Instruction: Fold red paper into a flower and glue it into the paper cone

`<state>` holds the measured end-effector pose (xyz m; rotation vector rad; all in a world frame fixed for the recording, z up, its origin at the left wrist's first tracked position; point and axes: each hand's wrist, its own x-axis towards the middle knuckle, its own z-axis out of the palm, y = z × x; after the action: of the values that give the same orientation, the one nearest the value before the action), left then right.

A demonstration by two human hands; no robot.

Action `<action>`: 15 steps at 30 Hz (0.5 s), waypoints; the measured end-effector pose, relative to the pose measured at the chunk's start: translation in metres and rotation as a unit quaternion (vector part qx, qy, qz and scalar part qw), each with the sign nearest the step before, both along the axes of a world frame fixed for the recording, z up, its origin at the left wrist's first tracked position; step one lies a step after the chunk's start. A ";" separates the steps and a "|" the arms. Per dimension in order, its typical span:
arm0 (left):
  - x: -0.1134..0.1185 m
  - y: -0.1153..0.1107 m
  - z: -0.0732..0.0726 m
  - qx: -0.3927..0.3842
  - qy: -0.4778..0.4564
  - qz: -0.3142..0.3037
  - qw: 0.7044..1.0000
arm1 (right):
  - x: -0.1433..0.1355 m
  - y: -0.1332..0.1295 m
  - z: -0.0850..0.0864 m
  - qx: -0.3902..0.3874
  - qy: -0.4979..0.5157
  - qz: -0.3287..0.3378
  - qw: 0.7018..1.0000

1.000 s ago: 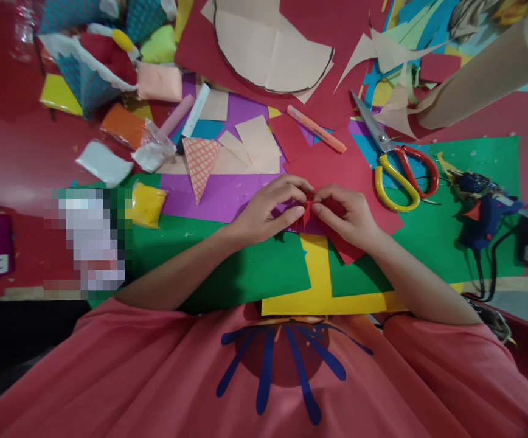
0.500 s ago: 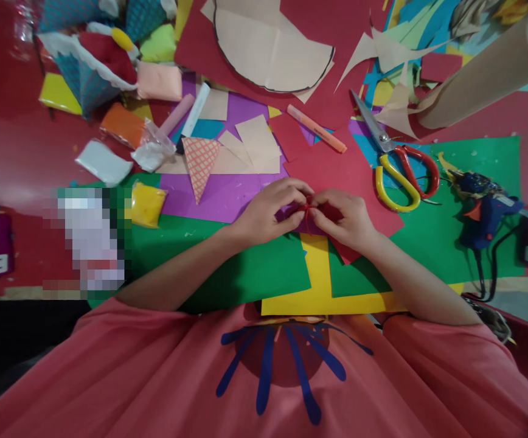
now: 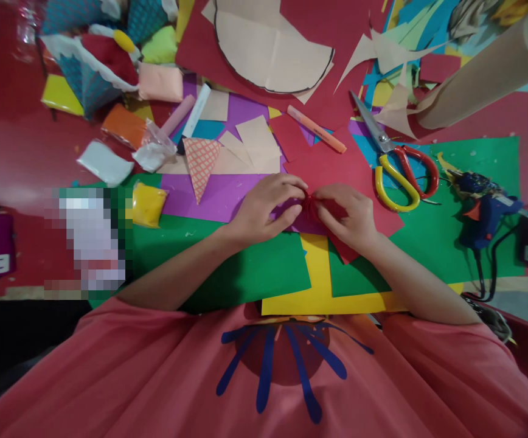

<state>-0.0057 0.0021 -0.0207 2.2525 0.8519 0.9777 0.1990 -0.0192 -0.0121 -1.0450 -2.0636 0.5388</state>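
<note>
A small red stringy bundle lies between my two hands, over red and purple sheets. My left hand curls in from the left, its fingertips and thumb bent together at the bundle's near side. From the right, my right hand pinches at the same bundle with thumb and bent fingers. The fingertips partly cover it, so its full shape is hidden. Under both hands spreads a red sheet, with a purple sheet beside it.
Scissors with one yellow and one red handle lie right of my hands. Farther right rests a blue glue gun. A patterned paper cone, markers and clay packets lie leftward. A brown paper roll leans at upper right.
My hands have moved slightly apart around the red bundle, and more of it shows. My left thumb has shifted a little up and left. The surrounding things stay put.
</note>
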 end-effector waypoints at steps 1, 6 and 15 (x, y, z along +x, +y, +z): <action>0.000 0.000 0.001 0.005 -0.003 0.000 1.000 | 0.000 0.000 0.000 0.001 0.004 -0.004 1.000; 0.000 0.000 0.000 0.057 -0.005 0.029 0.998 | 0.000 -0.001 -0.002 0.011 0.012 0.006 1.000; -0.001 -0.002 -0.002 0.010 -0.028 0.025 0.999 | 0.000 -0.001 -0.002 0.013 0.014 0.024 1.000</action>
<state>-0.0064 -0.0003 -0.0226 2.2194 0.8821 1.0719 0.1992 -0.0204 -0.0143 -0.9685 -2.0697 0.5459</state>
